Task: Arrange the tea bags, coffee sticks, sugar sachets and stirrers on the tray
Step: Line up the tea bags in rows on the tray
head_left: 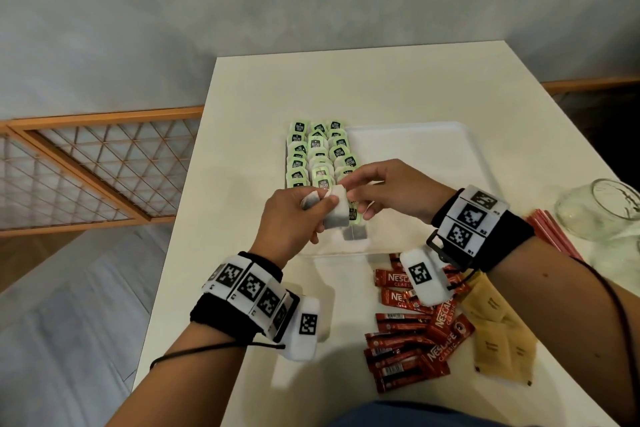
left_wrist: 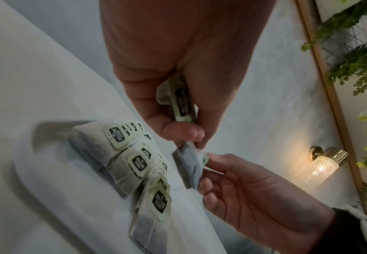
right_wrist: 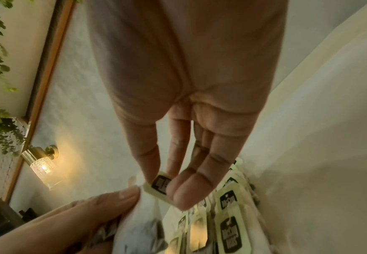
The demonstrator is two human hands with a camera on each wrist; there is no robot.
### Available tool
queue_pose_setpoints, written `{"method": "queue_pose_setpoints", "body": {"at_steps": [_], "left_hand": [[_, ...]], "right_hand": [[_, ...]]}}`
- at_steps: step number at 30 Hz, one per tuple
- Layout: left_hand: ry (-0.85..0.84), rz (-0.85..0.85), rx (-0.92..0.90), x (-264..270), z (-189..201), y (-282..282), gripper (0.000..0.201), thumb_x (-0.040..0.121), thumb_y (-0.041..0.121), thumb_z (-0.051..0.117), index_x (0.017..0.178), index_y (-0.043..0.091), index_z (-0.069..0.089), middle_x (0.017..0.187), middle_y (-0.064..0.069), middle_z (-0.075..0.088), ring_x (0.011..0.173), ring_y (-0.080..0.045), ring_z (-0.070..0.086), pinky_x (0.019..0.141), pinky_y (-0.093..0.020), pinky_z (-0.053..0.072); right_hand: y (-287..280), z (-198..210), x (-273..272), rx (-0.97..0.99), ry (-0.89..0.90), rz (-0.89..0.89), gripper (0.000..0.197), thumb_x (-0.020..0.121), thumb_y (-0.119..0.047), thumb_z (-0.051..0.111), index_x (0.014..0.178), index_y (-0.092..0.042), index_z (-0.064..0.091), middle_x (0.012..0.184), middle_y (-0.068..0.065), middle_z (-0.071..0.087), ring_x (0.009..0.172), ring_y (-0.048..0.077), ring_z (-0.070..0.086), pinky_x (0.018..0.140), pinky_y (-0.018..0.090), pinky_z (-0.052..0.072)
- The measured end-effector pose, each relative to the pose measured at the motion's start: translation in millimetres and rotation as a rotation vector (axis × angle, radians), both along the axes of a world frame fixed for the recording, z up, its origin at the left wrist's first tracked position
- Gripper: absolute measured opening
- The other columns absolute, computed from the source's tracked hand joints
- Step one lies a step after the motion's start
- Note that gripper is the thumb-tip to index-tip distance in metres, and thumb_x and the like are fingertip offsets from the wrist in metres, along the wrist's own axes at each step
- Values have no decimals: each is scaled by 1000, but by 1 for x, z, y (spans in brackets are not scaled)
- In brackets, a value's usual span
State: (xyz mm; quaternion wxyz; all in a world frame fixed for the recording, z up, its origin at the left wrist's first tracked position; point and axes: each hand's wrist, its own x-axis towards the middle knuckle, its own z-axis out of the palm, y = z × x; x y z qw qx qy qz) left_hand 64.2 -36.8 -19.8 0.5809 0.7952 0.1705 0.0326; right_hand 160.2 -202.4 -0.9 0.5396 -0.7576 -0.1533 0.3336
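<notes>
Over the near left part of the white tray [head_left: 419,149], my left hand [head_left: 322,204] grips a small bunch of tea bags [head_left: 336,215]. My right hand [head_left: 346,185] pinches the green tag [right_wrist: 161,184] of one of those bags between thumb and fingertips. In the left wrist view that grey bag [left_wrist: 189,165] hangs between both hands. Three rows of green-tagged tea bags [head_left: 318,152] fill the tray's left side. One more bag [head_left: 355,234] lies under my hands. Red coffee sticks [head_left: 405,340], brown sugar sachets [head_left: 498,333] and red stirrers [head_left: 550,229] lie on the table, off the tray.
A glass jar [head_left: 602,208] lies on its side at the right, by the stirrers. The white table's left edge [head_left: 180,218] drops to the floor beside an orange lattice rail [head_left: 86,166]. The tray's right half is bare.
</notes>
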Motion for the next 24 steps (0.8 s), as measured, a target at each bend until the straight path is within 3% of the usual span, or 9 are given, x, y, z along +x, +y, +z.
{"method": "queue_pose_setpoints", "body": {"at_steps": [5, 9, 14, 18, 20, 24], "left_hand": [[24, -3, -54, 1, 0, 3, 14, 88, 26, 70, 78, 18, 72, 48, -4, 56, 41, -18, 48, 52, -28, 45], [19, 14, 11, -1, -1, 8, 33, 93, 26, 61, 61, 25, 66, 49, -3, 57, 39, -18, 50, 56, -28, 46], [43, 32, 6, -1, -4, 6, 28, 95, 35, 59, 79, 17, 72, 51, -2, 59, 38, -16, 51, 55, -30, 47], [54, 26, -76, 1, -1, 0, 39, 96, 37, 57, 73, 7, 66, 49, 0, 55, 38, -17, 47, 51, -27, 46], [44, 22, -76, 2, 1, 0, 40, 96, 36, 57, 79, 2, 67, 48, 1, 55, 38, -17, 47, 51, -27, 45], [27, -27, -80, 1, 0, 4, 21, 95, 29, 61, 88, 14, 74, 50, 0, 54, 48, -20, 49, 48, -28, 45]], "right_hand": [[3, -1, 1, -21, 21, 33, 10, 83, 0, 71, 91, -5, 68, 65, 4, 69, 58, 14, 66, 63, 26, 59], [1, -2, 3, -13, 5, -32, 10, 87, -2, 67, 97, 2, 66, 71, 10, 67, 58, 14, 67, 61, 26, 59], [5, -5, -2, 25, 58, -56, 11, 89, -3, 65, 99, 2, 64, 70, 8, 61, 55, 12, 59, 57, 28, 58], [12, -2, -3, -32, 60, -30, 6, 91, -5, 63, 92, 0, 63, 71, 8, 58, 58, 13, 57, 57, 29, 59], [14, 0, -3, -36, 55, -22, 5, 91, -4, 62, 90, 1, 62, 71, 10, 58, 57, 14, 57, 57, 30, 60], [16, 3, -4, -8, 3, -5, 17, 89, -3, 66, 105, -3, 59, 78, 10, 54, 52, 15, 56, 52, 32, 58]]}}
